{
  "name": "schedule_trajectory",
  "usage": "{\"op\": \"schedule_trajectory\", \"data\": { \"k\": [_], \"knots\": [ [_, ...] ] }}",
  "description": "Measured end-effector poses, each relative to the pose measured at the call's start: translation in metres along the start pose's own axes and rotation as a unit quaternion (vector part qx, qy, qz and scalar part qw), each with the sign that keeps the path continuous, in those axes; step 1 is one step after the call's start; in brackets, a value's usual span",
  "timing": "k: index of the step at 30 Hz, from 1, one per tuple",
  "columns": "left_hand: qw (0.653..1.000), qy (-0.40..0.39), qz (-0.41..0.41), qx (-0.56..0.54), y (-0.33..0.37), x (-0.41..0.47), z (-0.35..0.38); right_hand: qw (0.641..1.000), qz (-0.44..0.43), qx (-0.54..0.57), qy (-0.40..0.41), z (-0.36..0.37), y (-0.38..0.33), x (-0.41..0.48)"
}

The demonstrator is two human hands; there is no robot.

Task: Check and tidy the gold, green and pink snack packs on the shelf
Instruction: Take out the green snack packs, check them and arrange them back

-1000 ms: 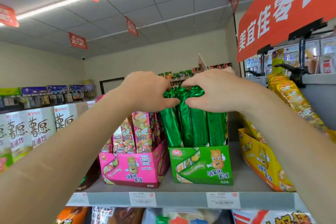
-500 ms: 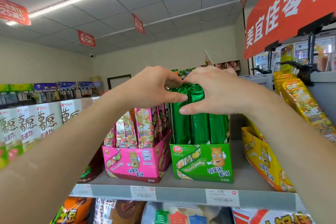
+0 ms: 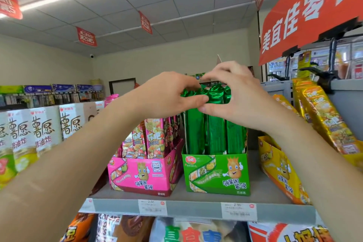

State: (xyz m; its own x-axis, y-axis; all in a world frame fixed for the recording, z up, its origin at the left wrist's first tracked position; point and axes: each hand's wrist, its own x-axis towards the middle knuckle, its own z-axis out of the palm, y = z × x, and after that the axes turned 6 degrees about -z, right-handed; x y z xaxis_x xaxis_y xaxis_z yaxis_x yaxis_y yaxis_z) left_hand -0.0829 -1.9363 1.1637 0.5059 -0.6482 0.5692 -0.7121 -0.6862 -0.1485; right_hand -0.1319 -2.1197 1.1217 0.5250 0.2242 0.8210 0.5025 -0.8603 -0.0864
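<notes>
Hands meet at the top of the green snack packs [image 3: 214, 131] — the left hand [image 3: 169, 94] comes from the left and the right hand [image 3: 233, 92] from the right. Both have their fingers curled and pinched on the crinkled tops of the green packs, and the two thumbs touch in front. The green packs stand upright in a green box [image 3: 216, 175] on the grey shelf [image 3: 188, 206]. Just beside it on the left sits a pink box [image 3: 143, 177] with pink snack packs [image 3: 153, 137] standing inside. On the right a yellow box [image 3: 280, 169] sits turned at an angle, and gold snack packs [image 3: 324, 116] lean above it — tilted, not straight. Two white price tags [image 3: 152, 206] are stuck on the shelf's front edge.
</notes>
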Motion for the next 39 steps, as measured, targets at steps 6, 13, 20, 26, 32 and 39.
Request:
{"op": "schedule_trajectory", "data": {
  "k": [6, 13, 20, 26, 32, 39],
  "knots": [
    [0.996, 0.058, 0.051, 0.042, 0.004, -0.005, 0.010, 0.981, 0.099, -0.011, 0.166, 0.021, -0.004, -0.068],
    [0.994, 0.077, 0.050, 0.058, 0.006, 0.000, 0.012, 0.985, 0.145, -0.065, 0.069, 0.050, -0.020, -0.101],
    [0.987, 0.087, 0.060, 0.124, 0.000, 0.001, 0.017, 0.994, 0.082, -0.065, 0.041, 0.065, -0.025, -0.111],
    [0.988, 0.086, 0.057, 0.118, 0.008, -0.003, 0.013, 0.995, 0.081, 0.033, 0.058, 0.056, -0.011, -0.110],
    [0.998, -0.052, -0.022, 0.031, -0.001, -0.005, -0.015, 0.987, 0.099, -0.005, 0.130, 0.062, -0.009, -0.105],
    [0.974, 0.135, -0.033, -0.180, -0.005, -0.021, -0.013, 0.978, 0.111, 0.013, 0.175, 0.072, -0.009, -0.111]
  ]
}}
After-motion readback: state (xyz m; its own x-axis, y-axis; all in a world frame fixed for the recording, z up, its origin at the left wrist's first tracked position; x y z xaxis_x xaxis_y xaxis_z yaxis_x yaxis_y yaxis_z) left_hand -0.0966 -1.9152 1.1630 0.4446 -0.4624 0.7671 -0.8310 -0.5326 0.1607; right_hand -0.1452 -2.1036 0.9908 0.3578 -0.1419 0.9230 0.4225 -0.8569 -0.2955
